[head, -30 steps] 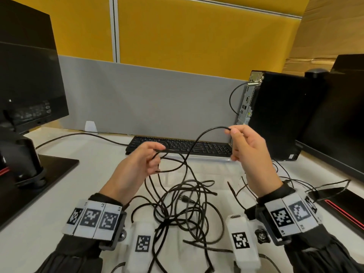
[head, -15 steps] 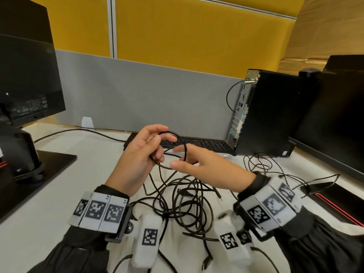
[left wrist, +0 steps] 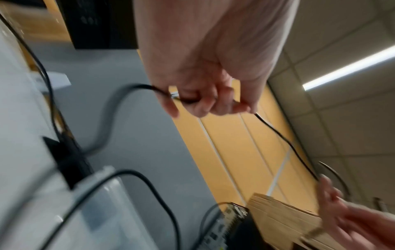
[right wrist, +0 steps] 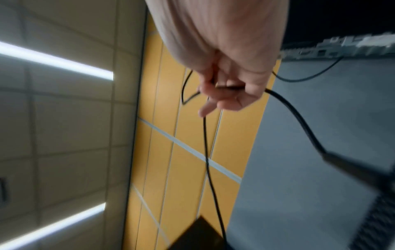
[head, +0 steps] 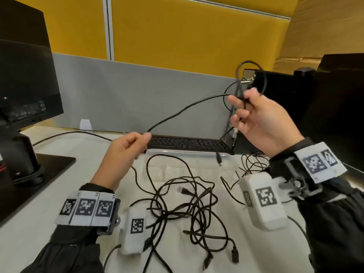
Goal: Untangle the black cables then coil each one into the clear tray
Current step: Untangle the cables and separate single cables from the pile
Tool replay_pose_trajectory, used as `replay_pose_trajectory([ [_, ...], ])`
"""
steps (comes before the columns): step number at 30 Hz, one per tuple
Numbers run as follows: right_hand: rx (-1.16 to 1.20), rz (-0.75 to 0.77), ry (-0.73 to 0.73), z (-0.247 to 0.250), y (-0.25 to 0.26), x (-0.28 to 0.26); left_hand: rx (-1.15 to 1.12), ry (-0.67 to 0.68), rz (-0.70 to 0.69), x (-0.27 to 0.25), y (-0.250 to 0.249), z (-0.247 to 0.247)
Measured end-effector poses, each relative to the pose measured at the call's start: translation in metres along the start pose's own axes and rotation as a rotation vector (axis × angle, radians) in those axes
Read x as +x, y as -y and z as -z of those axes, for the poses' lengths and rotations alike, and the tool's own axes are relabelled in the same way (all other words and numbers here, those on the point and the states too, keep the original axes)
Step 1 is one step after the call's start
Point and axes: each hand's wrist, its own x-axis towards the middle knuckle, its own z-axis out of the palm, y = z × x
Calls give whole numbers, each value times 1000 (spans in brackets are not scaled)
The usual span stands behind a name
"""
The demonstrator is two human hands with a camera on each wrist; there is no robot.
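Now the hands have swung apart: half a second back they met over the pile around one small loop, and a span of the held cable is drawn out between them. The left hand sits at about 9 o'clock from the pile, fingers curled and pinching that cable at its thumb tip. The right hand, raised toward 2 o'clock, grips a small loop of the same cable that arcs above its knuckles, while a free plug end dangles below it over the tray's far edge. Its fingers are closed round the strand in the wrist view, which is blurred.

The clear tray lies at 12 o'clock from the pile, just in front of the keyboard. The tangled cables lie heaped on the desk between the wrists, with one strand trailing over the tray.

Judging by this, one loop is made and the next length is being measured out; coiling has only begun, and the heap is untouched
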Motion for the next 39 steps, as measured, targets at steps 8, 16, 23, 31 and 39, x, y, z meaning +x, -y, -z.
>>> replay_pose_trajectory([
  [8, -163, 153, -427, 41, 0, 17, -210, -96, 220, 10, 8, 16],
  [16, -1147, 138, 543, -29, -31, -15, 174, 228, -141, 20, -49, -32],
  [23, -511, -45, 389, -19, -3, -3, 125, 344, -35, 32, -60, -23],
  [31, -39, 394, -433, 29, 44, 26, -82, 291, 167, 46, -36, 3],
  [39, -876, -127, 365, -27, -31, -9, -400, 222, 140, 43, -81, -31],
])
